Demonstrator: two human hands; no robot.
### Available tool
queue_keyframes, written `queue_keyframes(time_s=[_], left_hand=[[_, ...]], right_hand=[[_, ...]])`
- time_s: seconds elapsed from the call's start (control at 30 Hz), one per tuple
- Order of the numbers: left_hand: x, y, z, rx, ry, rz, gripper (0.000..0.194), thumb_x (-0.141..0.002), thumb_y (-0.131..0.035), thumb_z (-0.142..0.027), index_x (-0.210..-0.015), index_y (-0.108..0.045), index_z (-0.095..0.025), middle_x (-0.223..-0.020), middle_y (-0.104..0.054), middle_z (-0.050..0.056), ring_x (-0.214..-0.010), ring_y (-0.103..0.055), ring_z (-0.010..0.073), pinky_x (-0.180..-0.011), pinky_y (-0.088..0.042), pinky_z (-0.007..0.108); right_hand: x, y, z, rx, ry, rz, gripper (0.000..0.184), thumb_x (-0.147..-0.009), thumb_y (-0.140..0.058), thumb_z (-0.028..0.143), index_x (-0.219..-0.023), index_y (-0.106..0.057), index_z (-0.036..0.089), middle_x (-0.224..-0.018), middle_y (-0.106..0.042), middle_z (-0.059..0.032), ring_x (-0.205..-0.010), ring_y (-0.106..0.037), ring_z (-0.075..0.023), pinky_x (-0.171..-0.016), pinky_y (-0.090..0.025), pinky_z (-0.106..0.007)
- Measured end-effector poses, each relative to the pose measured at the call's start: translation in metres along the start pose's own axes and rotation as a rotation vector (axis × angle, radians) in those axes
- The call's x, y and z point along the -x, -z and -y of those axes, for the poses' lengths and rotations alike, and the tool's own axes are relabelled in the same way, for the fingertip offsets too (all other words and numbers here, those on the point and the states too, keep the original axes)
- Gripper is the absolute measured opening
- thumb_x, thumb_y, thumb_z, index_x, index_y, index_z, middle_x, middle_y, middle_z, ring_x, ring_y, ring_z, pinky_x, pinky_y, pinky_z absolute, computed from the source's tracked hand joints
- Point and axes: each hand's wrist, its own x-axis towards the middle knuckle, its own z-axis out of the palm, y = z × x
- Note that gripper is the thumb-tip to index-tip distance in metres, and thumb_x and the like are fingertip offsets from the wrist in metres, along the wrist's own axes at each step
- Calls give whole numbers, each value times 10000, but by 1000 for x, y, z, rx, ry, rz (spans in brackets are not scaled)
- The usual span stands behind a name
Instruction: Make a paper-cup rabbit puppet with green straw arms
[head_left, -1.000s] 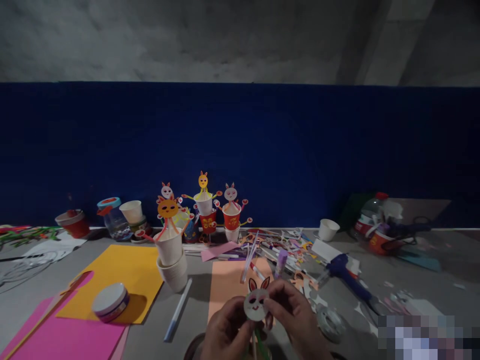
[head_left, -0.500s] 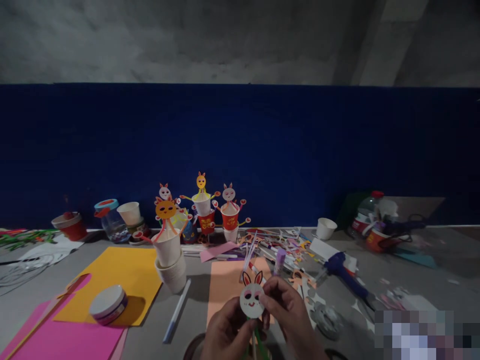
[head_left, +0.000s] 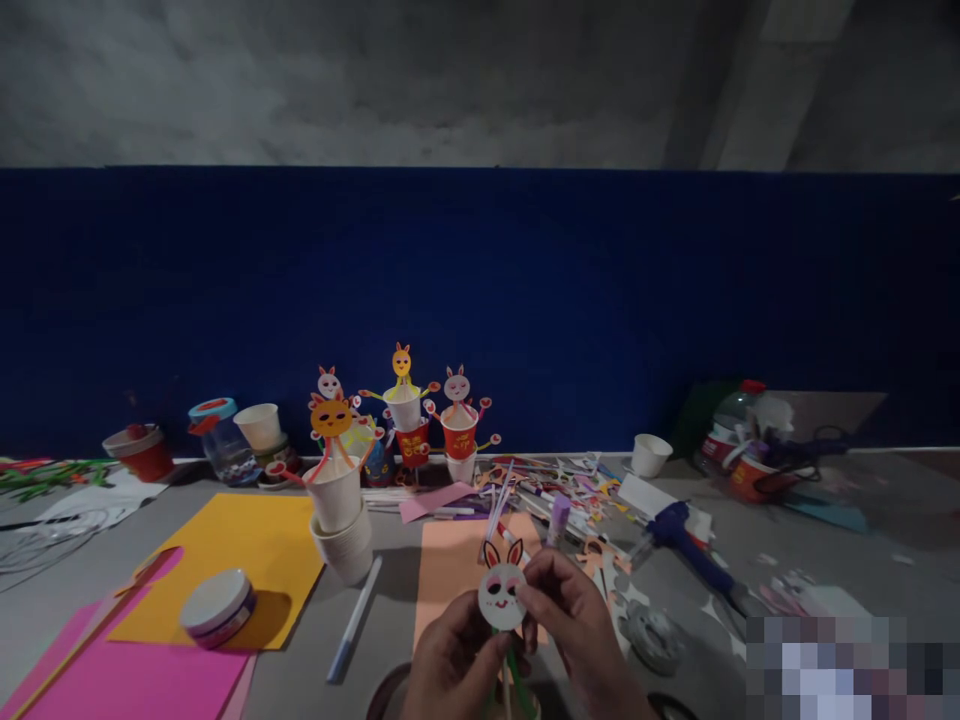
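Note:
A white paper rabbit face (head_left: pixel 501 598) with pink-lined ears is held low in front of me, over the near end of a peach paper sheet. My left hand (head_left: pixel 459 655) pinches its lower left edge and the stick below it. At its right edge, my right hand (head_left: pixel 571 622) grips with thumb and fingers. A pale stick and green strips (head_left: pixel 514 680) hang beneath the face, leading down to a cup-like thing at the bottom edge, mostly hidden by my hands. Beyond stand several paper cups with animal-faced figures, among them an orange cat face (head_left: pixel 331 416).
A blue glue gun (head_left: pixel 686 545) and a tape roll (head_left: pixel 651 637) lie to the right, near paper scraps. A purple glue stick (head_left: pixel 558 520) stands behind my hands. On the left are a marker (head_left: pixel 354 620), a round white-lidded jar (head_left: pixel 218 606) and yellow paper (head_left: pixel 247 540).
Almost nothing differs. The rabbit face and both hands keep the same hold, with only a very slight shift in the view.

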Motion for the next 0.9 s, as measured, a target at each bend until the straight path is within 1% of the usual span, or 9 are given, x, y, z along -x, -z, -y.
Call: queue_keyframes(time_s=[0.2,0.4,0.57,0.63,0.73,0.83,0.9], left_hand=[[0,0,-3,14,31,14,322,-730,-834,-390,-950,-761,-167,-784,-768,57,-740,-685,196,-686,-535,273],[1,-1,-3,7,10,-13,333,-717,-842,-401,-944,-764,-170,-816,-780,64,-750,-699,203,-701,-543,282],[2,-2,-8,6,-3,2,340,-739,-822,-415,-960,-759,-164,-820,-776,71,-745,-696,202,-693,-544,278],[2,-1,-8,1,8,-4,329,-748,-809,-435,-925,-753,-163,-782,-766,61,-672,-685,191,-648,-548,283],[1,2,-5,-29,16,-34,310,-746,-805,-455,-821,-734,-162,-683,-741,33,-578,-658,168,-602,-535,272],[0,4,-4,-59,9,-57,312,-742,-806,-463,-788,-722,-166,-643,-731,27,-584,-667,177,-571,-513,255],[0,3,-4,-62,6,-54,301,-747,-803,-458,-788,-723,-171,-647,-735,28,-593,-674,179,-566,-508,248]], right_hand=[[1,-2,2,47,17,-13,350,-772,-810,454,-733,-580,194,-606,-605,52,-444,-561,-91,-437,-462,-192],[3,-4,4,74,22,-35,379,-752,-811,490,-724,-577,193,-602,-588,52,-441,-544,-88,-433,-449,-190],[3,-5,4,138,43,-44,362,-777,-787,488,-726,-583,194,-584,-580,47,-457,-550,-98,-448,-458,-193],[4,-6,2,150,48,-52,363,-775,-786,491,-715,-583,196,-587,-573,45,-458,-541,-99,-442,-457,-195],[6,-5,-4,154,42,-52,357,-774,-786,487,-714,-579,202,-599,-562,47,-457,-523,-97,-440,-450,-199],[7,-4,-8,124,50,-41,357,-773,-783,492,-725,-573,207,-614,-548,51,-466,-503,-96,-440,-432,-200],[7,-4,-8,97,55,3,340,-788,-769,497,-766,-592,207,-637,-553,47,-492,-498,-96,-462,-432,-201]])
